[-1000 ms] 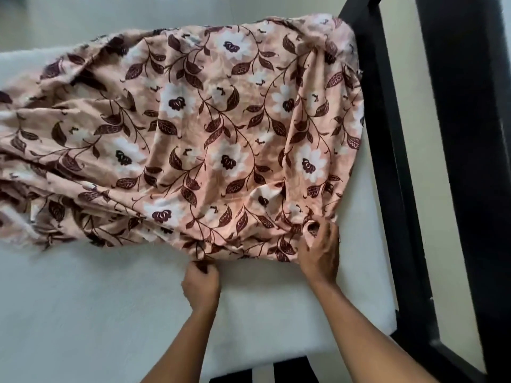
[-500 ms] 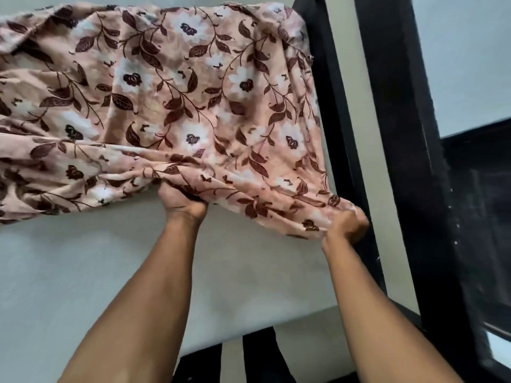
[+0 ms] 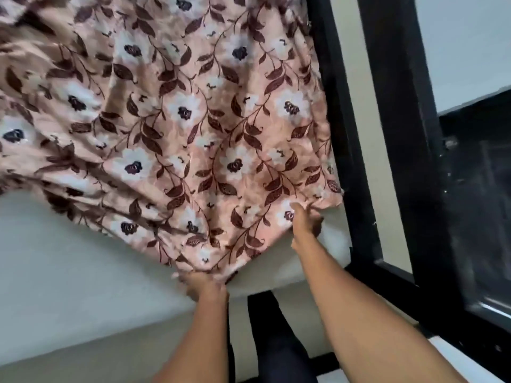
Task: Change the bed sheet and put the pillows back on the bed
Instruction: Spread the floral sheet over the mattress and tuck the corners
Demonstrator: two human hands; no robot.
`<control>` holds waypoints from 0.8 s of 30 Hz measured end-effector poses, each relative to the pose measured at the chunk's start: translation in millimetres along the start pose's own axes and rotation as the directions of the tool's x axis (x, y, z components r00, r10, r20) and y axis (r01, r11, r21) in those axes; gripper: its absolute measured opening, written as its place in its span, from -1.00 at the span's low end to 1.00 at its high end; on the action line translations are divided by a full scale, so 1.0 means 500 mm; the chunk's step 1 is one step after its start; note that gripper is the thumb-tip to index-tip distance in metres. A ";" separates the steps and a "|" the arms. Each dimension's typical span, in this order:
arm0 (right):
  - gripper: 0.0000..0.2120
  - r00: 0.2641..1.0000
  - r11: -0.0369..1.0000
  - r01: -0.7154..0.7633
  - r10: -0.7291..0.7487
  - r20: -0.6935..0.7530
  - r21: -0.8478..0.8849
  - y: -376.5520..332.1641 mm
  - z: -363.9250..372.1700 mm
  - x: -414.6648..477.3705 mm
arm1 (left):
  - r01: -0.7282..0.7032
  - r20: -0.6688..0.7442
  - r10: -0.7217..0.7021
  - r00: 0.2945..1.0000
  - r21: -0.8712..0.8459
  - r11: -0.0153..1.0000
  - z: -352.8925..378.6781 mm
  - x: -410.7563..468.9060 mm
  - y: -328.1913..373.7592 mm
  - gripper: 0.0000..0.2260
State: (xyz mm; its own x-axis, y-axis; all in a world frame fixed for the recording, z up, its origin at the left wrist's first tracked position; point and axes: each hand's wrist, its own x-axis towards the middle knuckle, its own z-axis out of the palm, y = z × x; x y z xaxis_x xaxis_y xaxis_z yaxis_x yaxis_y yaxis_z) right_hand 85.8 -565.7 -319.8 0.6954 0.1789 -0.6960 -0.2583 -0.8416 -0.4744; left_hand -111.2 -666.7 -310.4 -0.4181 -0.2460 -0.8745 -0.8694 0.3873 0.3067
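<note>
Hands both hold the hem of the floral sheet. The left hand bunches it at the near edge of the mattress, fingers buried in cloth. The right hand pinches it further up, by the mattress's right side. Half a second ago the hem lay higher; it has been drawn toward the mattress's near end, covering more white. Tucking this corner looks next. The black bed frame flanks the mattress's right.
</note>
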 end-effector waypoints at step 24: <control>-0.49 0.977 0.991 -0.033 0.005 -0.213 -0.128 0.173 -0.198 -0.038 | -0.565 0.604 0.401 0.689 0.794 -0.225 -0.076 -0.086 -0.070 -0.68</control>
State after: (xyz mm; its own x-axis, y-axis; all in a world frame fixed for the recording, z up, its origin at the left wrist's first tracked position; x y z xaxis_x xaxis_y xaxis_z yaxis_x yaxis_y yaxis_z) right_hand 116.8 -692.3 -294.3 0.8210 0.0621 -0.5675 -0.1929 -0.9054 -0.3783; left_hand -72.9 -703.5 -269.2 -0.4774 0.5225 -0.7065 0.6408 0.7571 0.1269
